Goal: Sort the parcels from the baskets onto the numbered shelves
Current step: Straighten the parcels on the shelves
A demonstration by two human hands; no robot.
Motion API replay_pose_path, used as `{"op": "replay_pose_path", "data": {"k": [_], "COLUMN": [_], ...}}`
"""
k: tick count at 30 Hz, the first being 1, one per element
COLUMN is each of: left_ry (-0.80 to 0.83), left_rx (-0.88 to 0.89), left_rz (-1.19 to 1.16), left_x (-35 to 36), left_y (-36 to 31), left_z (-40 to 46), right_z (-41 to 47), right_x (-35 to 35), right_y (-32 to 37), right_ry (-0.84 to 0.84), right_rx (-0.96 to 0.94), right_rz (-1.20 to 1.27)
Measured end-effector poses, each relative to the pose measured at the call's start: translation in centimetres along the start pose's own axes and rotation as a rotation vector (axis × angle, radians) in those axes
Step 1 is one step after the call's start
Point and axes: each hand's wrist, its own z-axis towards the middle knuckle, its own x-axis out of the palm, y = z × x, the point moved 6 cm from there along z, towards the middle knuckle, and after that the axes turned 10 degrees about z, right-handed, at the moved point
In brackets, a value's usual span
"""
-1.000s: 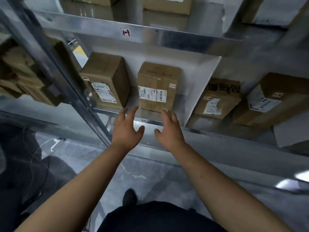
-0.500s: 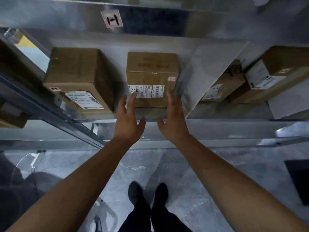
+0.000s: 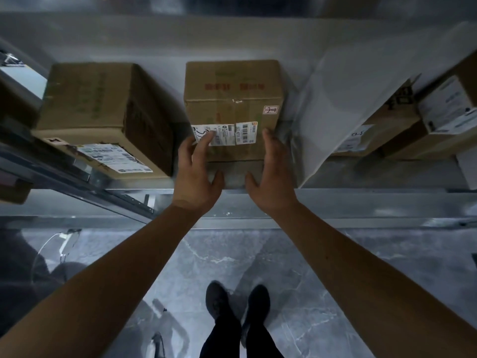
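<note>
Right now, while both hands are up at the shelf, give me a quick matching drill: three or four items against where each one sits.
Things:
1. middle box
2. left box
3. grey mailer bag
4. left hand

Places:
A. leaning right of the middle box
B. fingertips on the white label
C. between the two hands
D. at the shelf's left end, overhanging the edge

Pairs: 1-C, 2-D, 3-A, 4-B

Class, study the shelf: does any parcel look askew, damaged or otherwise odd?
Yes. The left box sits turned at an angle, its labelled corner overhanging the shelf edge, unlike the squarely set middle box. No damage shows.
</note>
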Motion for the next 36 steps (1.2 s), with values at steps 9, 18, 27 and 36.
{"op": "replay_pose_path", "data": {"k": [9,18,27,36], "left_ry": [0.006,0.048,-0.008,-0.001], "left_rx": [-0.022,-0.128,-0.299,-0.388], "left_rz": [0.011,0.154,0.28,0.27], "left_x": [-0.5,-4.0,-11.5,-16.4], "left_y": [-0.8,-2.9,0.3,6.9], "left_z": [-0.3,-5.7,-12.7,-10.5], "right_z": [-0.2,-5.2,-6.4,-5.3], "right_x": [-0.2,-0.9,4.3,10.9], "right_y": [-0.6,2.1,8.8,14.1], "right_ry": [0.069,0.229,0.413,0.447], "right_rx": [0.03,0.02,-0.113,-0.135], "right_rz": [0.009,0.05,0.032,0.056]}}
